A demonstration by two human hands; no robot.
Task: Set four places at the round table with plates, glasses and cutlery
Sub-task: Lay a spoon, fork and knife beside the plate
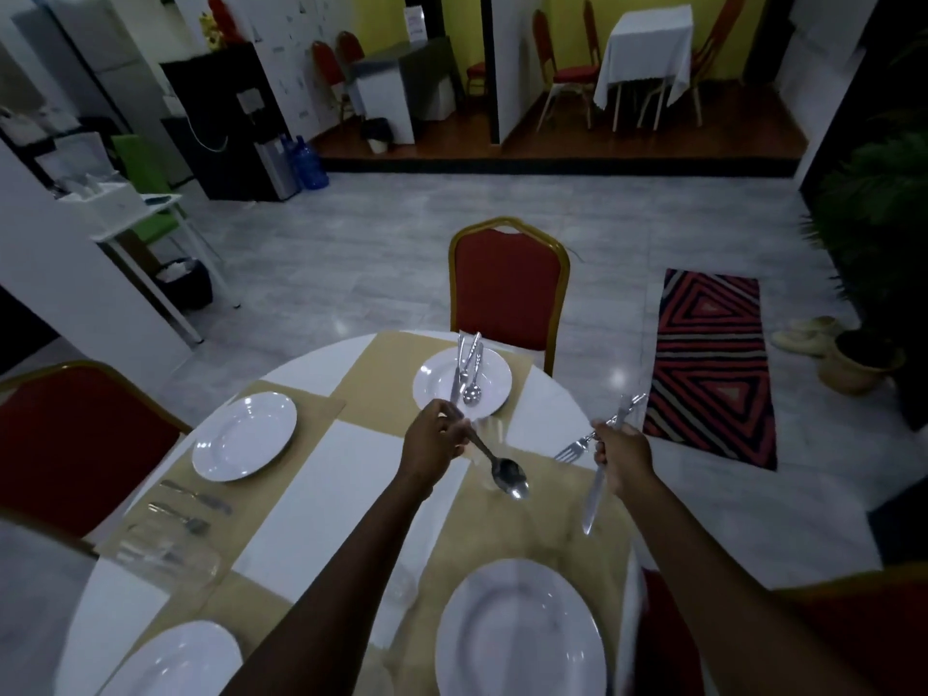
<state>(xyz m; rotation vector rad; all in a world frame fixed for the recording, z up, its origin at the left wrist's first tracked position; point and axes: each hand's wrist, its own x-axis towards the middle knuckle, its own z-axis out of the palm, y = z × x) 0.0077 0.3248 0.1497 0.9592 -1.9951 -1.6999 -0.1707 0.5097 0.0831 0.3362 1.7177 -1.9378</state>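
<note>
On the round white table [381,474] with tan placemats stand several white plates: a far plate [494,381] with cutlery [469,369] piled on it, a left plate [244,435], a near plate [519,640] and a near-left plate [176,660]. My left hand [434,439] grips a spoon [502,469] over the middle, in front of a clear glass [489,434]. My right hand [620,454] holds a knife [595,494] and a fork [577,447] at the table's right edge. A knife and fork [193,504] lie beside the left plate, near another glass [165,555].
Red chairs with gold frames stand at the far side [507,288] and the left [75,434]. A striped rug [713,364] lies on the grey floor to the right, next to a potted plant [863,364]. A white side table [145,228] stands at the left.
</note>
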